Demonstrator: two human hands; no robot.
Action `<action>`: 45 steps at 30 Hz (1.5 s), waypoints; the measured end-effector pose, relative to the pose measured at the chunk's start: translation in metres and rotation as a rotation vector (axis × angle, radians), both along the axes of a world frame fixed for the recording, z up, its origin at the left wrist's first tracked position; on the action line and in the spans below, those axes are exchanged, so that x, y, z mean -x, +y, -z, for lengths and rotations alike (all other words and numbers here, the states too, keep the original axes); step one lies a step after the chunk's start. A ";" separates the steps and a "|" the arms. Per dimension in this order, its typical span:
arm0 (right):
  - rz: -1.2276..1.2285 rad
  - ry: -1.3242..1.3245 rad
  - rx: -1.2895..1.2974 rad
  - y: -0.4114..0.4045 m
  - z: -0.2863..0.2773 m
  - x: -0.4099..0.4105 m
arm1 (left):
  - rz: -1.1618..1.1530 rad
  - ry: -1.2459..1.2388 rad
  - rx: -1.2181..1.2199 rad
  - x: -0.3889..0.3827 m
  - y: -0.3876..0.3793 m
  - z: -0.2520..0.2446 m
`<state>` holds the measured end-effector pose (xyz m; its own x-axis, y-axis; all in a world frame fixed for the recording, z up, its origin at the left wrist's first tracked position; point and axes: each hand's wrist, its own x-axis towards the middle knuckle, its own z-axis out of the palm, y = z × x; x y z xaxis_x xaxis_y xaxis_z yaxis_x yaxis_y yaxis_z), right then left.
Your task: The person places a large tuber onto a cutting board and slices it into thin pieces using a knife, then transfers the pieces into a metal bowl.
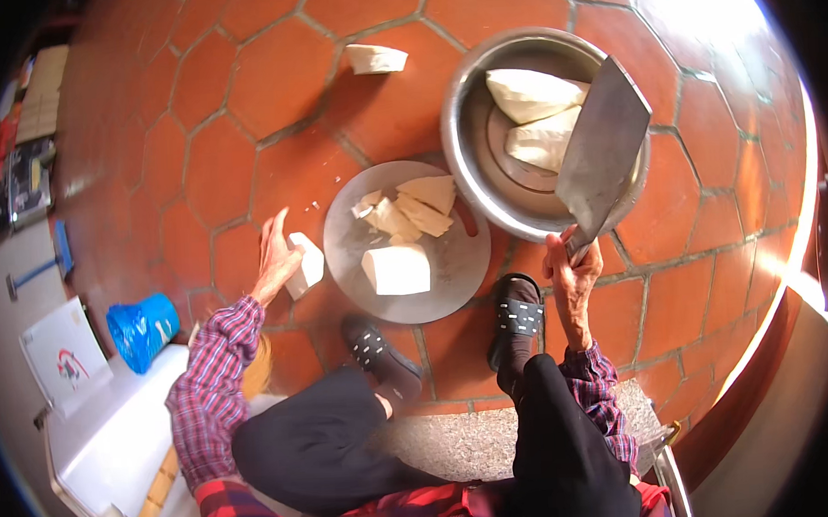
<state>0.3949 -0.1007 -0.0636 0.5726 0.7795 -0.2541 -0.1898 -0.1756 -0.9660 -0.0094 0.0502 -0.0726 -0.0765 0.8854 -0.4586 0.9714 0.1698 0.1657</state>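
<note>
My right hand [572,262] grips the handle of a broad cleaver [606,139], whose blade hangs over a steel basin [459,145]. Inside the basin lie large peeled pale pieces [535,95], probably a root vegetable or bamboo shoot. My left hand [274,259] is beside a white block [306,267], left of a round grey board [450,284]; its thumb overlaps the block, but whether it grips it cannot be told. On the board sit a pale, squared block [397,269] and several flat offcuts [422,209]. Another white piece [377,59] rests on the floor beyond the board.
Hexagonal terracotta tiles [277,70] cover the floor, with small white crumbs left of the board. My slippered feet [517,316] stand close to the board's near edge. At the left are a blue bag-lined bin [143,331] and a white box or cabinet [117,438].
</note>
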 end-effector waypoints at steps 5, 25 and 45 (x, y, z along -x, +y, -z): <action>0.203 0.001 -0.005 0.001 -0.013 -0.034 | 0.769 -0.596 -0.232 -0.206 0.062 -0.041; 0.236 0.148 -0.010 0.039 0.024 -0.046 | 0.736 -0.194 0.015 -0.389 0.100 0.037; 0.194 0.091 -0.037 0.023 0.016 -0.055 | -0.400 -0.601 0.163 -0.011 0.079 0.031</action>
<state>0.4497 -0.0775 -0.0793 0.6889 0.6665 -0.2850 -0.3033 -0.0920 -0.9484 0.0020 0.1295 -0.1040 -0.0733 0.7598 -0.6460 0.5796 0.5596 0.5924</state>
